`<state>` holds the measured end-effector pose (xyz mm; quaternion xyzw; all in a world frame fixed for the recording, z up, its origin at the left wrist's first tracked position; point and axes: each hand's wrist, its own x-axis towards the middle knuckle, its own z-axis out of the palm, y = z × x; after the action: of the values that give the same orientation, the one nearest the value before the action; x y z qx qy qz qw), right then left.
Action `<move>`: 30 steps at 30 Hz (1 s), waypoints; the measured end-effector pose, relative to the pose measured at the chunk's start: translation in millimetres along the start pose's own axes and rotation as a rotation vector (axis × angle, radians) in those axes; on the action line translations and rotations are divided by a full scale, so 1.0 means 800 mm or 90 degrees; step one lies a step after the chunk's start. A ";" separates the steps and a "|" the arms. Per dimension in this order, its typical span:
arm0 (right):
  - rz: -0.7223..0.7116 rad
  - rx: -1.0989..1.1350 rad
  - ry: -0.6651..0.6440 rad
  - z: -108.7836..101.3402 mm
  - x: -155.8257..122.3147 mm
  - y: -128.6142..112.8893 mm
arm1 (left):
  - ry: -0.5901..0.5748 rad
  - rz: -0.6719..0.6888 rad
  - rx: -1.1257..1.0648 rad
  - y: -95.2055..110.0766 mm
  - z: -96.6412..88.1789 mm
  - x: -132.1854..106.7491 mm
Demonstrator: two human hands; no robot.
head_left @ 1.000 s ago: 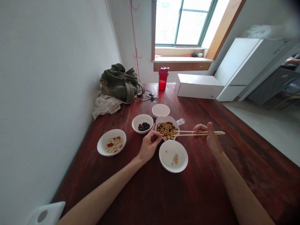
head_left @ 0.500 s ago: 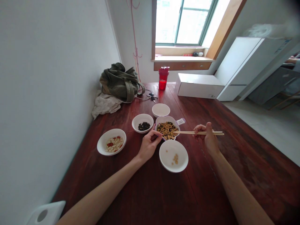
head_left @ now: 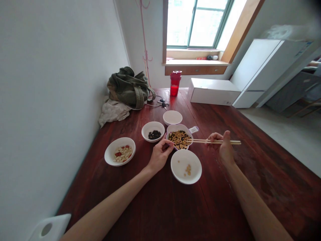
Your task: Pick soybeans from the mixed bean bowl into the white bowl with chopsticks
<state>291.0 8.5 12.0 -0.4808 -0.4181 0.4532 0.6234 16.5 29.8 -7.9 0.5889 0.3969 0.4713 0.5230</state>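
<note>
My right hand [head_left: 222, 147] is closed around a pair of chopsticks [head_left: 203, 141], whose tips reach in among mixed beans [head_left: 178, 140], yellow and dark. Those beans fill a purple-edged, handled bowl [head_left: 171, 128]. Its near left rim is pinched by the fingers of my left hand [head_left: 160, 154]. Just in front stands a white bowl [head_left: 178, 175] with a few yellow beans [head_left: 188, 169]. Behind my left hand is a bowl [head_left: 145, 134] of black beans [head_left: 154, 135]. Farther left, another bowl [head_left: 109, 155] holds pale and reddish nuts [head_left: 123, 153]. A white bowl [head_left: 172, 117] sits behind the handled one.
Toward the back of the dark red table [head_left: 175, 211] are a green bag [head_left: 127, 87], keys [head_left: 163, 104], a red shaker bottle [head_left: 175, 83] and a white box [head_left: 213, 92]. A wall runs along the left, and a white object [head_left: 52, 229] is at the lower left.
The chopsticks and my right hand have shifted very slightly within the view, with the tips still among the mixed beans. My left hand keeps its place at the rim.
</note>
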 end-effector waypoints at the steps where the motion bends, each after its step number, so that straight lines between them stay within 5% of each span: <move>1: 0.002 0.007 0.008 0.001 0.000 0.002 | -0.004 -0.001 -0.002 0.000 0.000 0.000; 14: -0.018 0.000 0.067 0.001 0.003 0.015 | 0.010 -0.014 -0.055 -0.005 0.002 0.003; 30: -0.052 -0.028 0.016 -0.010 0.000 -0.003 | 0.003 -0.040 -0.125 -0.004 0.001 0.007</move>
<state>298.8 6.5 13.2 -0.4827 -0.4392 0.4121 0.6358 19.0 35.0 -10.6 0.5210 0.3683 0.4927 0.5917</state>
